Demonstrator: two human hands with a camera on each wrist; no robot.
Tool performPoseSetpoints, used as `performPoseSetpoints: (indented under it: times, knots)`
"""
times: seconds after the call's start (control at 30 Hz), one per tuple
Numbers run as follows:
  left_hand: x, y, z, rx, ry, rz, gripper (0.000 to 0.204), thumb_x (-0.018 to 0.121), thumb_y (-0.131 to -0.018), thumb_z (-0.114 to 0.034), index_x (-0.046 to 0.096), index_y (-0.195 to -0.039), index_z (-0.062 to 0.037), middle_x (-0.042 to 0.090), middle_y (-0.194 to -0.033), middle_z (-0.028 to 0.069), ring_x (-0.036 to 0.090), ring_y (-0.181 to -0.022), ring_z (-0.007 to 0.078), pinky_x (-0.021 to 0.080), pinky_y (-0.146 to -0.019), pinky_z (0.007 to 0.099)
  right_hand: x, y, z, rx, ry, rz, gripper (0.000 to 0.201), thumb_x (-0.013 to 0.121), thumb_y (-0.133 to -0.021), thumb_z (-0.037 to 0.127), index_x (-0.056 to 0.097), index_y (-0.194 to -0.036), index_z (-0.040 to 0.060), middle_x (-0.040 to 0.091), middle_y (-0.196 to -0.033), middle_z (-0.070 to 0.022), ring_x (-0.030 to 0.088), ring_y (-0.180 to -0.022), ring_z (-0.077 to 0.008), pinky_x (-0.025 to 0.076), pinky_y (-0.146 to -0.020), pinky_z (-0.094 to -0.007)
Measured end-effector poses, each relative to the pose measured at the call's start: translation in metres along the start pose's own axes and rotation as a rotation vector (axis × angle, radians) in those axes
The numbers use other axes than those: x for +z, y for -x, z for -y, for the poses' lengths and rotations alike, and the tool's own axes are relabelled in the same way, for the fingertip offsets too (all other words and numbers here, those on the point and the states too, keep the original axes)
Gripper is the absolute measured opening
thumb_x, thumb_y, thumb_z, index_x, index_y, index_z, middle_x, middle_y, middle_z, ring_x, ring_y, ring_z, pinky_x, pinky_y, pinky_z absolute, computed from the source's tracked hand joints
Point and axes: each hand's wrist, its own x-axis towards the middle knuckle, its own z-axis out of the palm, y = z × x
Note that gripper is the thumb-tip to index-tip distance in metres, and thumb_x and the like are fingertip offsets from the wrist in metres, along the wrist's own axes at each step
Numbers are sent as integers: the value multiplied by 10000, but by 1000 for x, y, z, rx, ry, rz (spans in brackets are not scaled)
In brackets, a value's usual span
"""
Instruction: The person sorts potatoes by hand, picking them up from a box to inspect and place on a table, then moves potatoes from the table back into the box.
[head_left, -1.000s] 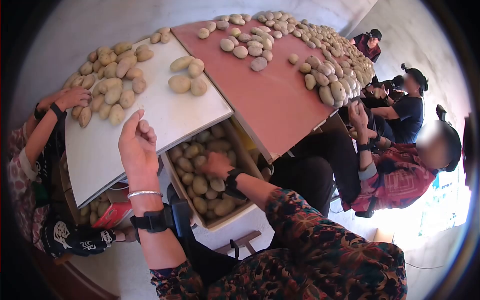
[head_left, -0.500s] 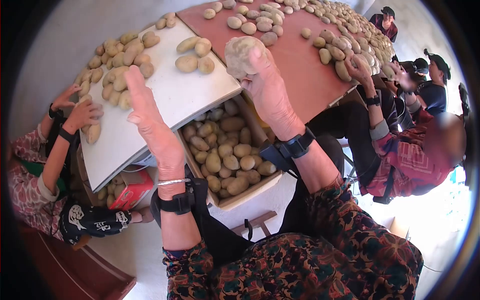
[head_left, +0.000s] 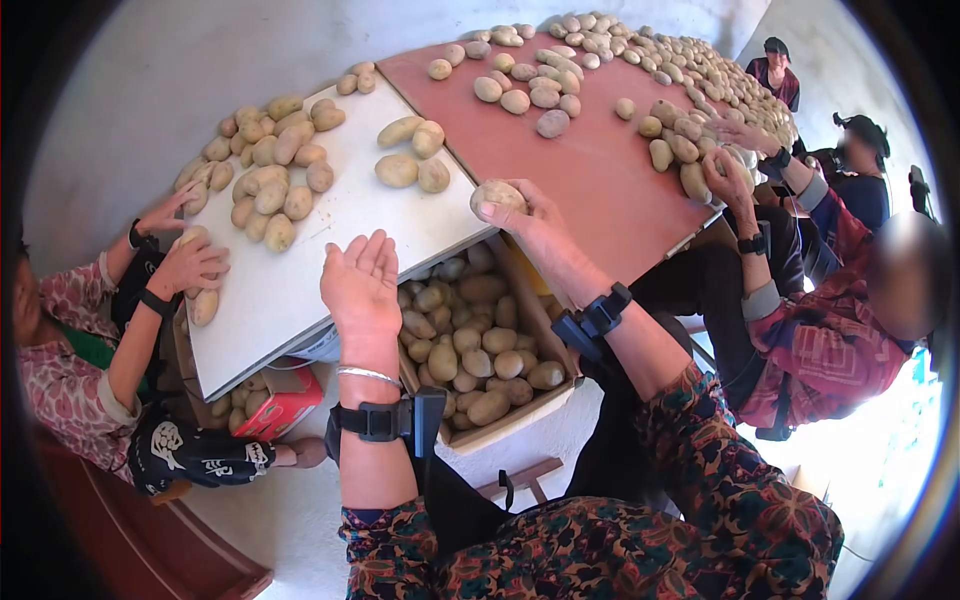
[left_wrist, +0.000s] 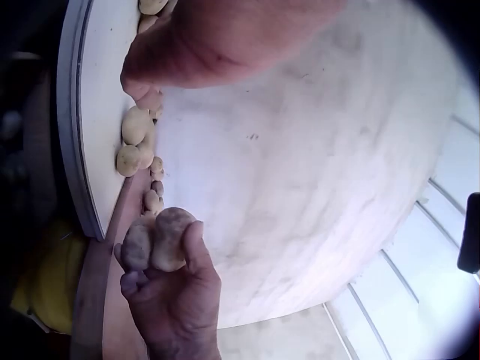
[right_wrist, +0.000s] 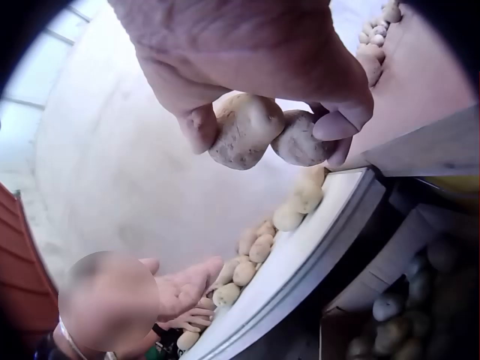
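My right hand (head_left: 535, 225) pinches two pale, dirt-specked potatoes (right_wrist: 247, 131) side by side between thumb and fingertips, up over the corner where the white board (head_left: 325, 245) meets the red one. Palm up and with nothing in it, my left hand (head_left: 362, 290) hovers at the white board's front edge, its fingers slightly bent. Below both hands stands a cardboard box (head_left: 545, 410) full of potatoes (head_left: 475, 362). Four potatoes lie in a small group on the white board near its right corner, and a larger heap (head_left: 275, 190) lies further left.
The red board (head_left: 600, 220) carries scattered potatoes and a long pile (head_left: 690, 75) towards the back. Another person's hands (head_left: 195, 265) work at the white board's left edge, above a red box (head_left: 285, 405). More people sit along the right side.
My right hand has come up out of the box holding potatoes, then lowered a little over the board corner. My left hand has turned palm up.
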Motion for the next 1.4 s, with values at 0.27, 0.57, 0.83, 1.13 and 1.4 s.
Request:
performPoseSetpoints:
  times: [0.27,0.57,0.83,1.13,1.4]
  knots:
    - [11,6,-4,164,-247,28,514,348,-1024,-363,457,-1310,49,572,-1283,187,569,-1113,232,449,-903,305,3,-89,-7,-26,562,-94,554,757,-746,435,633,-1135,59,638,-1090,-186,600,-1055,-317,462,-934,-413]
    - [6,3,-15,87,-225,129,456,355,-1019,-338,509,-1237,32,607,-1237,176,601,-1066,222,476,-812,268,33,-138,-29,-20,1058,-120,602,635,-811,530,533,-1298,190,390,-1356,-163,386,-1234,-397,382,-978,-523]
    - [0,5,-18,86,-240,127,388,399,-993,-264,522,-1226,21,623,-1207,151,608,-1040,199,468,-803,259,12,-142,-32,12,1016,-29,543,731,-759,457,637,-1197,151,416,-1339,-142,392,-1260,-355,406,-1020,-445]
    - [-1,2,-17,106,-270,148,351,493,-955,-242,550,-1203,0,645,-1156,118,611,-1005,177,454,-789,249,31,-173,-36,-65,1040,-27,505,728,-774,379,638,-1236,197,388,-1389,-122,434,-1243,-361,419,-1020,-452]
    - [1,1,-17,134,-282,145,329,543,-933,-219,554,-1184,-8,652,-1120,100,615,-969,168,446,-773,245,34,-166,-40,-47,1086,-67,531,696,-814,369,578,-1310,219,358,-1427,-141,410,-1278,-372,419,-1030,-459]
